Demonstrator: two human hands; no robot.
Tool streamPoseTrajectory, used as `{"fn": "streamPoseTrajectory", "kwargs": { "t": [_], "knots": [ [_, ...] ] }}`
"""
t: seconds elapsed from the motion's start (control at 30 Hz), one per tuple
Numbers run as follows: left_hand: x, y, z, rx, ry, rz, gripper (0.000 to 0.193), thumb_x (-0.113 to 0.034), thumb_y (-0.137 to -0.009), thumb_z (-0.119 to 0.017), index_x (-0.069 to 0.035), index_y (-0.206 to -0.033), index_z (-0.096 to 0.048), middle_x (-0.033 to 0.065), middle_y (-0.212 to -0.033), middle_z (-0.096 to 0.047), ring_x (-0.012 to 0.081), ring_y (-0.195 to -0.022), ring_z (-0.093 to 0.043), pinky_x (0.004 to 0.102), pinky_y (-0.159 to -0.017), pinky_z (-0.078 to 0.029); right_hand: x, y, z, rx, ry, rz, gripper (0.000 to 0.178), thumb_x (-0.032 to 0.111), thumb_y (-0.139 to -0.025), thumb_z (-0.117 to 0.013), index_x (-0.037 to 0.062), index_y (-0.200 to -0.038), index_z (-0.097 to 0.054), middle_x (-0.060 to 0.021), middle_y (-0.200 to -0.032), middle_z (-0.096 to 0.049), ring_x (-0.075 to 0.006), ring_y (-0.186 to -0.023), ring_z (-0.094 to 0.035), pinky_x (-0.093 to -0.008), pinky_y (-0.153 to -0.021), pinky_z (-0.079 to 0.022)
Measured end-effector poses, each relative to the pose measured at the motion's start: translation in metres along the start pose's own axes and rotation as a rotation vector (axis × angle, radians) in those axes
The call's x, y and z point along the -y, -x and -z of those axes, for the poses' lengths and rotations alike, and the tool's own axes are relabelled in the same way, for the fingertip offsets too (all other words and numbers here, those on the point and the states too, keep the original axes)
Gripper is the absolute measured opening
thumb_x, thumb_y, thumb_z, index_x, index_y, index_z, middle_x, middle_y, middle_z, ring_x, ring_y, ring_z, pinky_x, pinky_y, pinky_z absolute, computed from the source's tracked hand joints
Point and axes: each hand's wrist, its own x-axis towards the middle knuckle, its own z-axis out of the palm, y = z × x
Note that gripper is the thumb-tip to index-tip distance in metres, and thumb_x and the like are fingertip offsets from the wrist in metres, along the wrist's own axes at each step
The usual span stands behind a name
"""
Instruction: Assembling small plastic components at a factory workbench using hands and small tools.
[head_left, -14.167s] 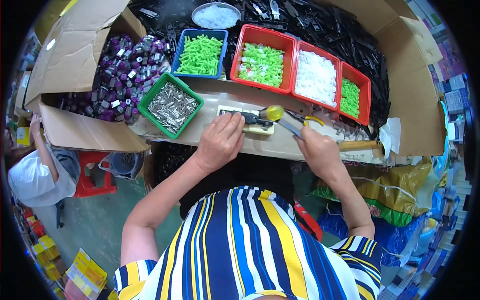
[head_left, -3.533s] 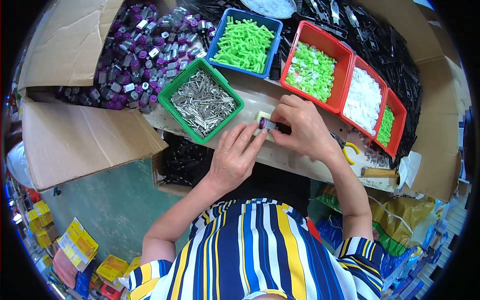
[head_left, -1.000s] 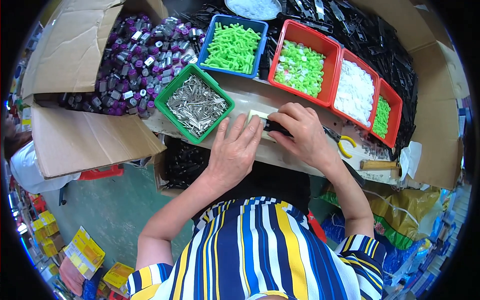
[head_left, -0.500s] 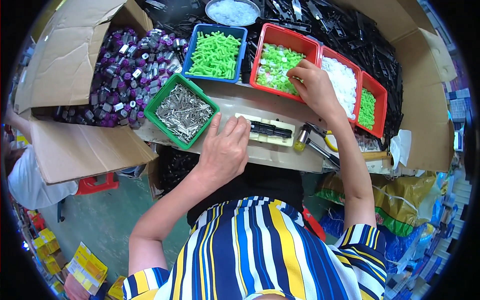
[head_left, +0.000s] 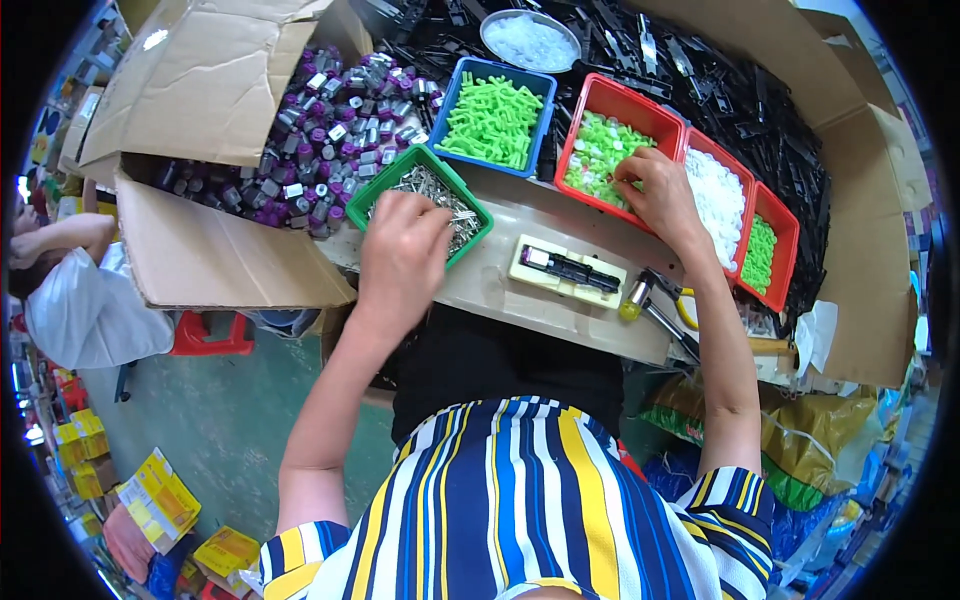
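My left hand (head_left: 402, 250) reaches into a green bin (head_left: 357, 212) of thin metal pins (head_left: 428, 183). Its fingers are curled together over the pins, and what they pinch is hidden. My right hand (head_left: 660, 198) dips into a red bin (head_left: 645, 118) of small light-green and white pieces (head_left: 603, 150), thumb and fingers pressed together; anything between them is too small to name. Between the two hands, a cream holding block (head_left: 590, 296) lies on the bench. Set in it is a long black part (head_left: 575, 270) with a silver and purple piece at its left end.
A hammer (head_left: 640, 295) with a yellow head end lies right of the block. Behind stand a blue bin (head_left: 463, 80) of green pieces, red bins of white and green pieces, and a metal bowl (head_left: 530, 42). Purple-and-silver parts (head_left: 320, 140) fill the left carton. Another person (head_left: 95, 310) sits at far left.
My left hand has left the block's left end and moved into the green bin, uncovering the silver and purple piece. My right hand stays in the red bin. The whole view has shifted.
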Motion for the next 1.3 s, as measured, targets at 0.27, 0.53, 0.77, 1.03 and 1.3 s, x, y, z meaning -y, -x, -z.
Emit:
{"fn": "streamPoseTrajectory", "kwargs": {
  "t": [0.27, 0.53, 0.77, 1.03, 1.3],
  "knots": [
    [0.024, -0.010, -0.002, 0.120, -0.126, 0.132, 0.006, -0.001, -0.074, -0.074, -0.001, -0.075, -0.068, 0.0114, -0.082, -0.061, 0.0319, -0.087, -0.057, 0.0429, -0.078, -0.048, 0.006, 0.007, 0.001, -0.096, -0.248, -0.036, 0.011, 0.003, -0.085, -0.071, -0.0020, -0.092, -0.065, -0.0133, -0.087, -0.066, -0.0253, -0.081, -0.066, -0.0353, -0.073, -0.052],
    [0.016, -0.013, 0.006, -0.012, -0.027, 0.172, 0.005, 0.000, -0.072, -0.071, -0.001, -0.073, -0.067, 0.0111, -0.077, -0.063, 0.0304, -0.079, -0.059, 0.0417, -0.074, -0.048, 0.027, 0.017, 0.007, -0.127, -0.598, -0.187, 0.009, 0.003, -0.087, -0.069, -0.0026, -0.092, -0.066, -0.0039, -0.086, -0.068, -0.0094, -0.080, -0.063, -0.0266, -0.071, -0.050],
    [-0.021, -0.007, -0.003, 0.000, 0.586, 0.479, 0.006, -0.004, -0.091, -0.067, 0.001, -0.091, -0.064, 0.0037, -0.078, -0.067, 0.0065, -0.067, -0.064, 0.0245, -0.056, -0.051, 0.069, 0.026, 0.003, -0.045, -0.974, -0.256, 0.009, 0.002, -0.088, -0.070, -0.0024, -0.095, -0.067, -0.0014, -0.090, -0.068, -0.0069, -0.081, -0.063, -0.0217, -0.075, -0.052],
    [-0.061, -0.002, -0.027, 0.107, 1.206, 0.690, 0.015, -0.003, -0.096, -0.065, 0.003, -0.109, -0.061, 0.0105, -0.095, -0.072, 0.0124, -0.079, -0.070, 0.0215, -0.067, -0.054, 0.104, 0.044, -0.007, -0.140, -0.932, -0.165, 0.013, -0.002, -0.085, -0.071, -0.0039, -0.097, -0.068, -0.0050, -0.094, -0.070, -0.0093, -0.086, -0.066, -0.0243, -0.080, -0.054],
    [-0.065, 0.001, -0.035, 0.174, 1.275, 0.709, 0.022, 0.000, -0.096, -0.062, -0.002, -0.114, -0.051, 0.0141, -0.097, -0.072, 0.0153, -0.079, -0.071, 0.0233, -0.067, -0.055, 0.112, 0.055, -0.003, -0.162, -0.899, -0.151, 0.012, -0.002, -0.082, -0.071, -0.0032, -0.093, -0.070, -0.0064, -0.088, -0.072, -0.0108, -0.082, -0.068, -0.0263, -0.076, -0.054]
  ]
}}
